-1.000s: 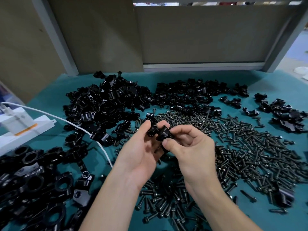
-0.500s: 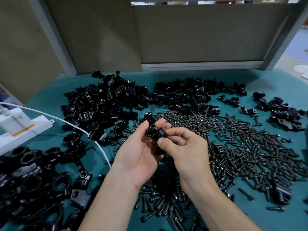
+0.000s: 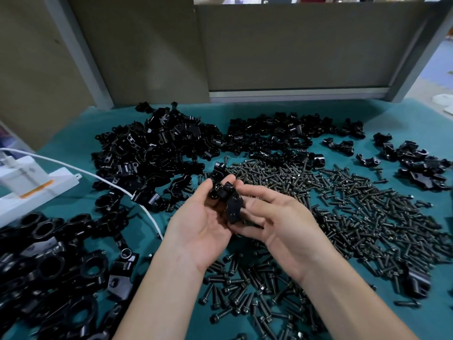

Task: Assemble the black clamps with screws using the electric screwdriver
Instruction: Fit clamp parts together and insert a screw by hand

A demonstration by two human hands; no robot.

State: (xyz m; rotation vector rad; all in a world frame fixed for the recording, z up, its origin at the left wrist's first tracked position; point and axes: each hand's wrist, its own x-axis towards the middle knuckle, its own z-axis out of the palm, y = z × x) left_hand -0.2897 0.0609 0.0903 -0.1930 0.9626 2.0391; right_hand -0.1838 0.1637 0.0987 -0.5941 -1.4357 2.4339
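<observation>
Head view shows two black clamp pieces (image 3: 229, 204) held together above the middle of the table, a small rounded part at the top against a flatter plate with a hole below it. The left hand (image 3: 196, 231) lies palm up and cradles them, thumb and curled fingers closing round the upper part. The right hand (image 3: 277, 224) meets it from the other side and pinches the plate between thumb and fingers. No screw can be made out in the pieces, and whether they are fully seated on each other is hidden by the fingers.

Just beneath and to the right of the hands spreads a broad litter of dark screws (image 3: 355, 209). Beyond the hands lie heaps of loose clamp parts (image 3: 157, 148), with smaller groups further right. At the lower left sits a cluster of larger ring-shaped clamps (image 3: 49, 266), which look like joined units. A white power strip (image 3: 36, 182) and white cable (image 3: 110, 182) rest at the left on the teal table (image 3: 404, 315).

No electric screwdriver is in view. Judging by the heaps, this unit is at the mating step, before any screw, and most of the job remains.
</observation>
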